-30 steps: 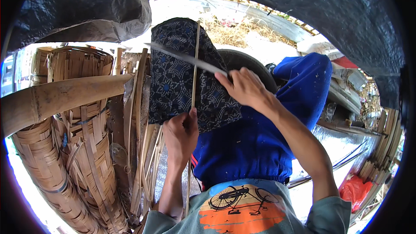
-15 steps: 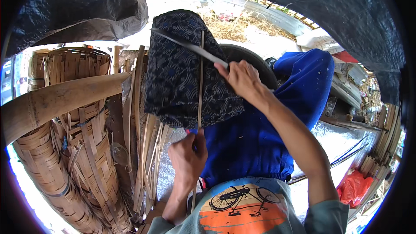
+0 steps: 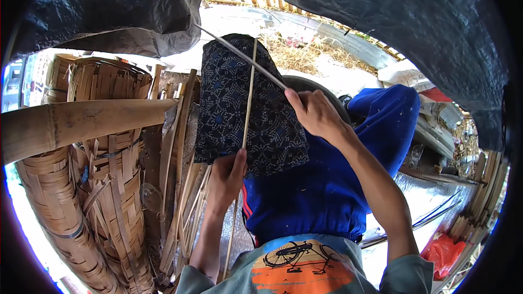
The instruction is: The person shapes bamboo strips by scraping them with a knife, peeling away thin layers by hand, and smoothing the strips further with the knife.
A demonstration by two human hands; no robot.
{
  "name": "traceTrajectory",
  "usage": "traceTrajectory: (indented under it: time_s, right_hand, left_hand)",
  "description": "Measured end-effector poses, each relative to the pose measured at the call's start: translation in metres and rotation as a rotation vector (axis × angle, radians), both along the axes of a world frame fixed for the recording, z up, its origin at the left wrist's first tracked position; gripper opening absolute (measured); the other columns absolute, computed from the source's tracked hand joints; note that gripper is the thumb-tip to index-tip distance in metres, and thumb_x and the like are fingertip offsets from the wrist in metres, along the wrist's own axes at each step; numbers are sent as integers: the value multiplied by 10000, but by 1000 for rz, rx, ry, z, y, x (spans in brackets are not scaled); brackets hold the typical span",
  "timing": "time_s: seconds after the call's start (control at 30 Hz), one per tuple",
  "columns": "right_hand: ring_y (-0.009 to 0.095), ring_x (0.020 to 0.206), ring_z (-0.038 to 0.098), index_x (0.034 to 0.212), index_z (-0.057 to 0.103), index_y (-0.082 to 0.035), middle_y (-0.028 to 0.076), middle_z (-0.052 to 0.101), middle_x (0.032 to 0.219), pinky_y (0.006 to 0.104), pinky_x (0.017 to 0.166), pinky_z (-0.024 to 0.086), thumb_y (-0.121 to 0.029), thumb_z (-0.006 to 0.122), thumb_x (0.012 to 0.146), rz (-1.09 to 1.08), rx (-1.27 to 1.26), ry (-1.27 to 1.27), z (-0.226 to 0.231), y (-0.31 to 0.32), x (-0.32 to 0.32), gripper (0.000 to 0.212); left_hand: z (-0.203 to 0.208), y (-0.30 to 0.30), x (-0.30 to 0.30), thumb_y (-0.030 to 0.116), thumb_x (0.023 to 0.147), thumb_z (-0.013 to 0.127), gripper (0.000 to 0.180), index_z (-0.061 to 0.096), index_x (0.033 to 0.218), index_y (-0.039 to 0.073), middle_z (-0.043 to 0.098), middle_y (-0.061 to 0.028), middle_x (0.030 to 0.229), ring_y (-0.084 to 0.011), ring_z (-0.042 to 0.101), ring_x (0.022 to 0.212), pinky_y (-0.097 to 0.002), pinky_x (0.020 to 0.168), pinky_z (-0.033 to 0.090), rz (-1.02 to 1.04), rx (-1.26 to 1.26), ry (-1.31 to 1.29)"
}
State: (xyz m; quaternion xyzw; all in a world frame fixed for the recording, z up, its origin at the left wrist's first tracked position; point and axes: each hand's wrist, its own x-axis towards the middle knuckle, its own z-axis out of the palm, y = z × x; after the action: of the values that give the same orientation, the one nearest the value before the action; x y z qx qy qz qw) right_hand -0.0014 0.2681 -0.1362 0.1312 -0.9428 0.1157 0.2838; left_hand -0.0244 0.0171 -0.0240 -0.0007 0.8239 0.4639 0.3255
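Over my left thigh lies a dark blue patterned cloth [image 3: 223, 98]. My left hand [image 3: 229, 174] is closed round a thin bamboo strip [image 3: 249, 103], which runs up across the cloth; its tail hangs down below the fist. My right hand [image 3: 316, 111] grips a long narrow knife [image 3: 234, 50], the handle hidden in the fingers. The blade slants up to the left and crosses the strip near its far end. Whether the edge touches the strip I cannot tell.
Tall rolls of woven bamboo [image 3: 109, 185] stand at the left, with a thick bamboo pole [image 3: 87, 122] across them. Loose strips [image 3: 190, 201] lean beside my left arm. Dark tarpaulin [image 3: 381, 16] hangs overhead. A red plastic bag [image 3: 442, 256] lies at the lower right.
My left hand has moved up and slightly left along with the strip, and its tail now shows below. My right hand and the knife sit slightly lower and further right. The view has shifted.
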Motion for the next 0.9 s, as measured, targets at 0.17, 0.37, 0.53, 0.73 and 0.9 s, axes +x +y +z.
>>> traceTrajectory:
  time_s: [0.17, 0.37, 0.53, 0.73, 0.9]
  right_hand:
    - [170, 490, 406, 1091, 631, -14, 36, 438, 583, 320, 434, 371, -177, 626, 905, -23, 28, -47, 12, -5, 21, 248]
    - [218, 359, 420, 542, 407, -118, 46, 367, 420, 356, 325, 366, -411, 680, 852, -228, -92, -195, -15, -17, 24, 507]
    - [205, 377, 405, 600, 469, -77, 48, 374, 454, 340, 336, 369, -370, 651, 879, -170, 30, -121, -30, -6, -1, 444]
    - [207, 412, 399, 920, 629, 13, 46, 390, 494, 348, 379, 374, -208, 593, 919, -83, 140, -81, -32, 9, -35, 224]
    - [211, 380, 426, 592, 530, -38, 61, 389, 411, 358, 375, 353, -298, 572, 948, -134, -177, -216, -38, 15, -60, 443]
  left_hand:
    - [-30, 5, -11, 377, 987, 481, 511, 461, 584, 63, 360, 43, 509, -39, 329, 479, -263, 442, 236, 8, 84, -138]
    - [-23, 15, -1, 367, 987, 491, 490, 449, 581, 96, 363, 54, 505, -27, 329, 451, -225, 419, 234, 156, 196, -255]
    - [-3, 1, 19, 299, 989, 505, 436, 410, 601, 125, 325, 50, 493, -35, 282, 423, -233, 407, 205, 304, 213, -305]
    - [36, -17, 39, 339, 980, 516, 485, 470, 568, 87, 399, 43, 487, -34, 318, 404, -232, 386, 211, 197, 90, -259]
    - [39, -30, 53, 321, 966, 548, 488, 532, 570, 37, 437, 29, 475, -27, 358, 412, -224, 391, 228, 165, -22, -265]
